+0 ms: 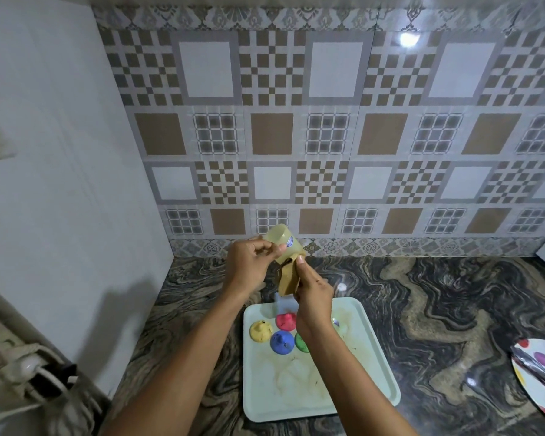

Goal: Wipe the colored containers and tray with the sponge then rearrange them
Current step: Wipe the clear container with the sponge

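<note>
My left hand holds a pale yellow container up in the air, above the far end of the tray. My right hand grips a tan sponge pressed against the container's lower edge. Below them lies a pale green tray with brownish stains on it. On the tray stand a yellow container, a red container, a blue container and a green container, the green one partly hidden by my right forearm. A pale blue object sits at the tray's far edge.
The tray rests on a dark marbled counter against a patterned tile wall. A dotted plate with metal tongs lies at the right edge. A power strip with plugs sits at the lower left beside a white wall.
</note>
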